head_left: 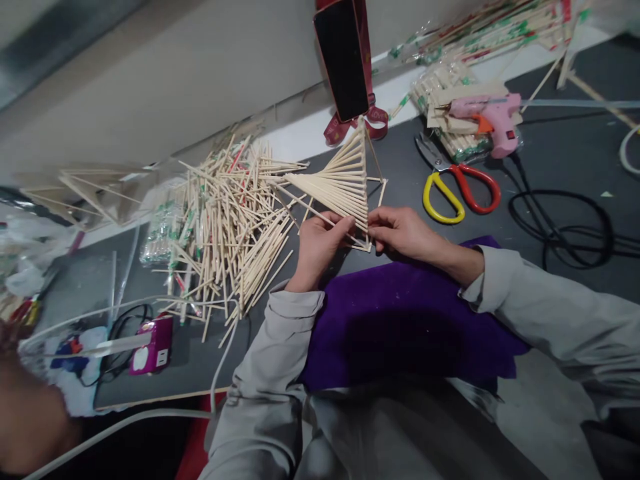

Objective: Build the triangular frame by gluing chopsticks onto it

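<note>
A fan-shaped frame of pale wooden sticks (333,183) stands upright on the dark table, its sticks spreading from a point at the left towards a slanted right edge. My left hand (323,243) is closed on the lower part of the frame, thumb and fingers pinching a stick along its bottom edge. At the frame's lower right corner, my right hand (400,231) is closed, its fingertips pressed on the corner sticks. Both hands are close together, with the frame's corner between them. Some of the fingers are hidden behind the sticks.
Loose sticks (225,227) lie piled on the left. Scissors (457,187) with yellow and red handles, a pink glue gun (493,117) on stick packs, and a black cable (560,227) are on the right. A phone (343,60) stands behind the frame. Purple cloth (400,320) covers the near edge.
</note>
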`<move>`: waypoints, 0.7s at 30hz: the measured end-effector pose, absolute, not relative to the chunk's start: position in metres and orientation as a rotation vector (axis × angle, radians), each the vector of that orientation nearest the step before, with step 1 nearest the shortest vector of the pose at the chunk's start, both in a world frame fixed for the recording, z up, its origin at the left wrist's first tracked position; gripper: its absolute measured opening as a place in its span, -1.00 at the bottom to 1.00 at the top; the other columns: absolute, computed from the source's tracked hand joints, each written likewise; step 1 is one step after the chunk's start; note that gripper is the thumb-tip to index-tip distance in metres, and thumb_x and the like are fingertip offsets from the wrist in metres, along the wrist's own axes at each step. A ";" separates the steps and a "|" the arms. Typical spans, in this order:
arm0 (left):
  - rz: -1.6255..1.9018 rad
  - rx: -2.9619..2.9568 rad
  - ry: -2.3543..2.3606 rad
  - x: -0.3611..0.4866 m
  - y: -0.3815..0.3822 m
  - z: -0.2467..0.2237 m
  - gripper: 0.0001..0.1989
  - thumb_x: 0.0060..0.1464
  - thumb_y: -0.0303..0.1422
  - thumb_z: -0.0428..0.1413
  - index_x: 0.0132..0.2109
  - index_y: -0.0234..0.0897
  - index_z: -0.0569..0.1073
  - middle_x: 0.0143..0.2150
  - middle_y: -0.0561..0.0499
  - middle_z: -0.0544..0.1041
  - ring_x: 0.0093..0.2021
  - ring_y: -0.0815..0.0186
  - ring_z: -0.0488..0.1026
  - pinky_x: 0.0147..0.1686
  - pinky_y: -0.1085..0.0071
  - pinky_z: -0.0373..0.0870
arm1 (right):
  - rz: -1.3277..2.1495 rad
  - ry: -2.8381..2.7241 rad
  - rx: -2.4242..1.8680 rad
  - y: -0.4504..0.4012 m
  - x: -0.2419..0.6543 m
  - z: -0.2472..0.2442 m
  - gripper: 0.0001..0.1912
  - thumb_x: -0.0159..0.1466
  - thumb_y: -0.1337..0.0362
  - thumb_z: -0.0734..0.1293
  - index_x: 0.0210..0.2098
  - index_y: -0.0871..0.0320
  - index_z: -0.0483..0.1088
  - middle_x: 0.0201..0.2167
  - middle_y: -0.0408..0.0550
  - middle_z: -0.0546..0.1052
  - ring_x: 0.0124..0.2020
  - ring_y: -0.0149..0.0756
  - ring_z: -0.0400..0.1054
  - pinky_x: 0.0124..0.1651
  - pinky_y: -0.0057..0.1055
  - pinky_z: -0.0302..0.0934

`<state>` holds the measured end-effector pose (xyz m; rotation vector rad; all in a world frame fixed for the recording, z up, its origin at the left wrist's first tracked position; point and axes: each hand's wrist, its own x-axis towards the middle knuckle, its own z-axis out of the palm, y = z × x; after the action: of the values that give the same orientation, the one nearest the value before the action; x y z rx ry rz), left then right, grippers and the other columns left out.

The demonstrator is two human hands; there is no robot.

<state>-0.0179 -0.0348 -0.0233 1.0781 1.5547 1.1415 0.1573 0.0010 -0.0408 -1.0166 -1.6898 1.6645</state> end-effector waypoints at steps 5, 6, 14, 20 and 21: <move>1.143 1.061 1.539 -0.018 -0.036 -0.024 -0.73 -0.05 -0.23 0.31 -0.46 -0.35 0.49 -0.52 0.00 0.55 -0.55 0.42 0.44 -0.54 0.52 0.37 | 1.688 -1.684 -1.024 0.001 0.157 -0.041 -0.87 0.22 0.36 0.28 -0.25 0.23 0.43 -0.62 -0.23 0.41 -0.62 -0.51 0.27 -0.54 -0.55 0.11; 1.142 1.059 1.541 -0.018 -0.036 -0.024 -0.73 -0.05 -0.23 0.31 -0.46 -0.35 0.49 -0.51 0.00 0.55 -0.55 0.42 0.44 -0.54 0.52 0.37 | 1.689 -1.684 -1.021 0.001 0.157 -0.042 -0.88 0.22 0.35 0.28 -0.26 0.22 0.42 -0.61 -0.23 0.40 -0.62 -0.51 0.28 -0.53 -0.54 0.13; 1.146 1.011 1.564 -0.019 -0.043 -0.024 -0.72 -0.05 -0.21 0.31 -0.45 -0.35 0.48 -0.51 0.01 0.55 -0.54 0.43 0.45 -0.52 0.53 0.38 | 1.665 -1.750 -1.008 -0.002 0.155 -0.051 -0.84 0.26 0.27 0.26 -0.23 0.18 0.43 -0.47 -0.17 0.48 -0.55 -0.46 0.35 -0.44 -0.49 0.23; 1.129 0.960 1.609 -0.019 -0.049 -0.023 -0.73 -0.03 -0.21 0.30 -0.43 -0.34 0.47 -0.50 -0.01 0.57 -0.55 0.42 0.44 -0.50 0.49 0.39 | 1.679 -1.809 -1.011 -0.004 0.154 -0.056 -0.82 0.30 0.22 0.22 -0.24 0.15 0.41 -0.50 -0.18 0.46 -0.54 -0.42 0.37 -0.43 -0.47 0.21; 1.129 0.948 1.607 -0.018 -0.050 -0.022 -0.73 -0.02 -0.21 0.29 -0.43 -0.33 0.47 -0.50 -0.02 0.57 -0.56 0.42 0.43 -0.50 0.49 0.38 | 1.686 -1.812 -1.016 -0.004 0.154 -0.057 -0.82 0.30 0.21 0.22 -0.23 0.14 0.41 -0.51 -0.18 0.46 -0.54 -0.41 0.38 -0.43 -0.47 0.21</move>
<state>-0.0181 -0.0500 -0.0223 0.9478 1.6066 1.1286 0.1536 -0.0045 -0.0566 -1.0157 -1.8120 1.6863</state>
